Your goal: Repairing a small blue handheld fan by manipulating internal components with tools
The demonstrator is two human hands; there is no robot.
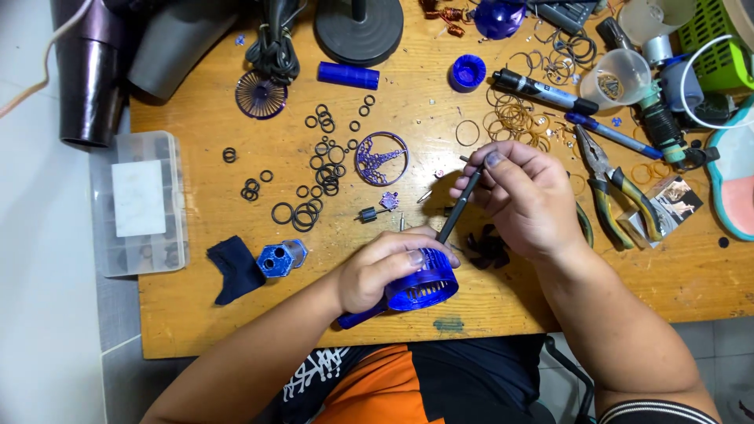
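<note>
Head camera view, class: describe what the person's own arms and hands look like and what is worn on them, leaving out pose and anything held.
Both the left hand and the right hand are bare: no gloves, rings or watch show. The forearms are bare and broad. At the lower right edge, a dark sleeve cuff with thin pale stripes covers the right upper arm. The left arm shows no sleeve within the picture.

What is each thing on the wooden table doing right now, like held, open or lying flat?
Round blue plastic fan cage: gripped by left hand.
Thin black screwdriver: held by right hand, tip in the cage.
Yellow-handled pliers: lying flat, untouched.
Clear plastic parts box: lid shut.
Blue round grille: lying flat, detached.
</note>
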